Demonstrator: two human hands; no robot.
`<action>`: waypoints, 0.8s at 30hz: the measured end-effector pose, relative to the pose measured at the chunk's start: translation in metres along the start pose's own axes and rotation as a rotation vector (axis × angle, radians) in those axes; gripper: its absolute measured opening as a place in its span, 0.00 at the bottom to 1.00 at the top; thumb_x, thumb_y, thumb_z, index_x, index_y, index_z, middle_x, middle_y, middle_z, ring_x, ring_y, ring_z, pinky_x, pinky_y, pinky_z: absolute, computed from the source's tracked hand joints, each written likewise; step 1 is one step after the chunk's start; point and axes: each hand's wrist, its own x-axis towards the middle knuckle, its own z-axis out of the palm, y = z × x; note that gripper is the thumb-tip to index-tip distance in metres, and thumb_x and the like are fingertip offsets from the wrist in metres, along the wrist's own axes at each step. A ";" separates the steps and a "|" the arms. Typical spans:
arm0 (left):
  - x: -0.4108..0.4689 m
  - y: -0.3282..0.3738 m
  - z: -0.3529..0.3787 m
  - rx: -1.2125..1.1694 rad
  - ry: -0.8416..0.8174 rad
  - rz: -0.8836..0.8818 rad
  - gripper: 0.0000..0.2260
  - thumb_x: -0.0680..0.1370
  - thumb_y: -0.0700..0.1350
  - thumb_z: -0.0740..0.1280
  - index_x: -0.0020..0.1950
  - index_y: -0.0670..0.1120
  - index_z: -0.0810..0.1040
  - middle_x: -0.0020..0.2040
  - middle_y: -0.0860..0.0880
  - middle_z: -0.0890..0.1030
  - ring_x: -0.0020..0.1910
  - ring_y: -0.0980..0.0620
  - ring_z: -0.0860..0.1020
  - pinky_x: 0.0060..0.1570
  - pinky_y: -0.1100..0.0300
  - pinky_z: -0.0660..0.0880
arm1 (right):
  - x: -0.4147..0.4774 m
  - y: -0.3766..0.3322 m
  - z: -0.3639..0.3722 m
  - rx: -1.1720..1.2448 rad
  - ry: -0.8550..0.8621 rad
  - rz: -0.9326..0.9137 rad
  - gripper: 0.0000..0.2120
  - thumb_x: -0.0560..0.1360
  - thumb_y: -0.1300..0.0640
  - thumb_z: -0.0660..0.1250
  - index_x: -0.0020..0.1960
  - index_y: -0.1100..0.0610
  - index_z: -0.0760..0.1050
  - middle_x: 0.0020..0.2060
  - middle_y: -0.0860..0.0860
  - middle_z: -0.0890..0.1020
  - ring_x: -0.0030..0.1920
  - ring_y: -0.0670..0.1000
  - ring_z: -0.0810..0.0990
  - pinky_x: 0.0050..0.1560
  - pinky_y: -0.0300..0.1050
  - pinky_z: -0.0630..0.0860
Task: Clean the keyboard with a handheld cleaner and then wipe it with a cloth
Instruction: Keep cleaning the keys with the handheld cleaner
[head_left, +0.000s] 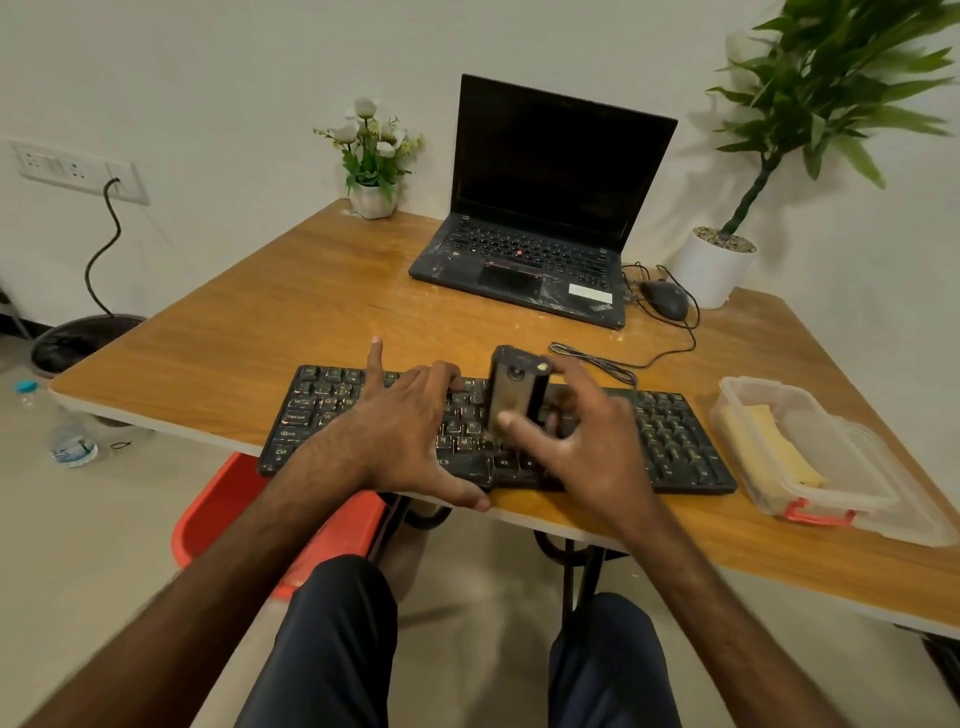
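Observation:
A black keyboard (675, 441) lies along the near edge of the wooden table (311, 312). My right hand (587, 441) grips a small black handheld cleaner (514, 395), thumb on its near face and fingers on the far side, standing it upright on the keys at the keyboard's middle. My left hand (400, 436) lies spread on the left half of the keyboard, fingers straight and thumb over the front edge. A yellow cloth (774, 447) sits in a clear plastic box (852, 467) to the right of the keyboard.
An open black laptop (535, 218) stands at the back, a wired mouse (665, 300) beside it, its cable running toward the keyboard. A small flower pot (373, 200) and a large potted plant (714, 267) stand at the far edge. A red seat (223, 509) is under the table.

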 end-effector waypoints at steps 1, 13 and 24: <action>0.000 0.000 0.000 -0.003 -0.002 0.000 0.57 0.59 0.83 0.61 0.73 0.44 0.55 0.69 0.51 0.69 0.73 0.53 0.66 0.71 0.30 0.31 | 0.009 0.007 -0.003 -0.051 0.036 0.031 0.27 0.71 0.45 0.74 0.67 0.47 0.69 0.53 0.43 0.82 0.49 0.41 0.81 0.42 0.33 0.79; 0.001 0.000 0.001 -0.014 -0.001 -0.013 0.58 0.59 0.83 0.61 0.73 0.43 0.55 0.69 0.51 0.69 0.72 0.53 0.67 0.71 0.30 0.30 | 0.010 0.006 -0.003 -0.117 0.029 -0.032 0.27 0.71 0.41 0.73 0.67 0.46 0.69 0.53 0.45 0.82 0.48 0.43 0.81 0.44 0.39 0.81; 0.000 0.001 -0.001 -0.017 -0.017 -0.012 0.55 0.59 0.83 0.62 0.71 0.45 0.55 0.68 0.51 0.70 0.72 0.53 0.67 0.71 0.30 0.30 | -0.003 0.009 -0.011 -0.128 0.045 -0.013 0.28 0.71 0.42 0.73 0.67 0.46 0.69 0.55 0.47 0.83 0.50 0.45 0.82 0.46 0.43 0.82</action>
